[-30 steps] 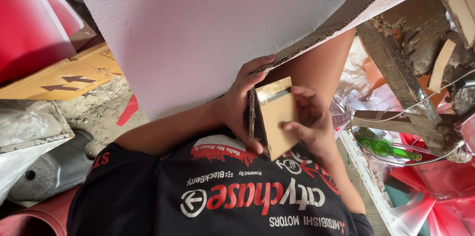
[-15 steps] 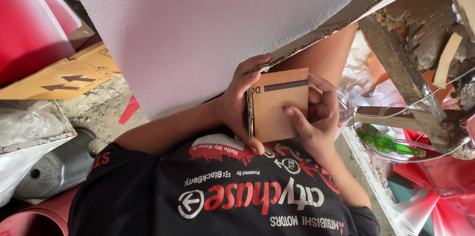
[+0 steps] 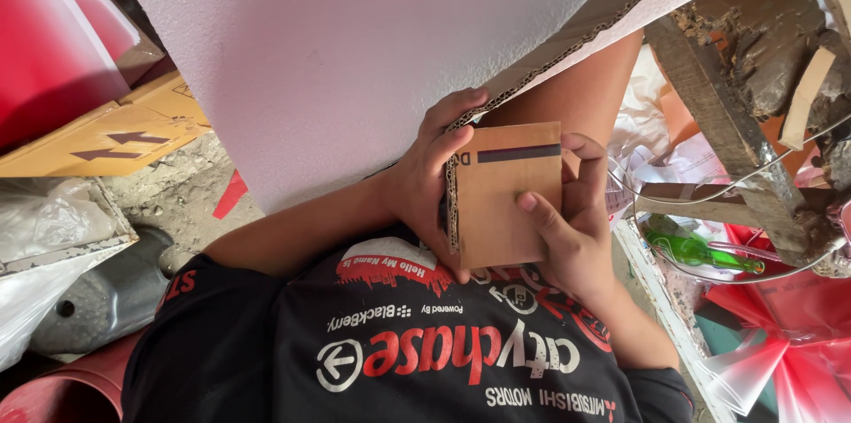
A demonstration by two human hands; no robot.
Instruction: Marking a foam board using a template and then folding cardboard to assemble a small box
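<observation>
A small square piece of cardboard [image 3: 505, 192] is sitting between both hands, held upright in front of the person's chest. It is brown and matte, with a dark stripe running across its top, and its left edge is showing the wavy corrugated layers of several sheets stacked together.

The left hand [image 3: 430, 179] is wrapping around that layered left edge, fingers curling over the top corner and the thumb pressing against the near face; its grip is clenched on the cardboard. The right hand [image 3: 572, 228] is grasping the opposite side, thumb lying flat across the brown face and the fingers folding round behind the right edge, so this grip is closed on the piece too.

Just above both hands, a large white foam sheet [image 3: 355, 50] with a fine pebbled texture is leaning over the scene, backed by a strip of corrugated board [image 3: 612, 11] along its slanting edge. Below the hands, a black shirt [image 3: 399, 352] with red and white print is filling the lower frame.

To the right of the right hand, a rough, dirt-caked wooden frame [image 3: 709, 86] is standing, with a green glass bottle [image 3: 700, 252] lying near thin wire loops and crinkled red plastic [image 3: 789, 334]. Well to the left of the left hand, a flattened brown box [image 3: 106, 135] is lying beside smooth red sheets [image 3: 53, 42].
</observation>
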